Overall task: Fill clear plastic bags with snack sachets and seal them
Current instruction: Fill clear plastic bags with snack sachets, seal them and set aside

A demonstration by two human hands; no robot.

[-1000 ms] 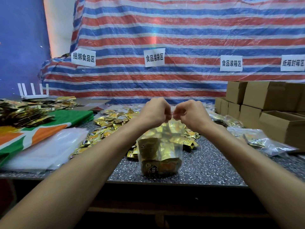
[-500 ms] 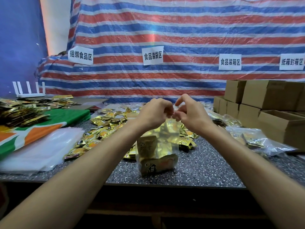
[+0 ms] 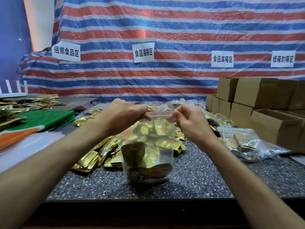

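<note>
1. The clear zip bag [image 3: 149,142] hangs upright between the two hands, its bottom down at the speckled tabletop [image 3: 198,179] near the front edge. I cannot tell whether it rests there or just clears it.
2. It is see-through plastic with a thin red strip running straight across its mouth. Gold sachets [image 3: 145,172] sit heaped in its lower part, one showing a dark diamond mark, and the upper part is slack.
3. Left hand [image 3: 122,116]: the grip is closed on the bag's top left corner — thumb and forefinger pinch the plastic at the red strip.
4. Right hand [image 3: 189,123]: the grip is closed on the bag's top right corner, fingers curled and fingertips pinching the strip's other end. The strip is stretched flat between the two hands.
5. Loose sachets [image 3: 97,156] lie spread on the tabletop just left of the bag and behind it.
6. Right of the bag lie filled bags [image 3: 244,142], flat and crumpled, with brown cardboard boxes [image 3: 264,96] stacked beyond them.
7. Well to the bag's left is a pile of empty bags [image 3: 24,146], and past it a green-and-orange cloth [image 3: 41,118].
8. Behind the bag hangs a red, white and blue striped tarpaulin [image 3: 165,30] bearing white paper signs [image 3: 143,52].
</note>
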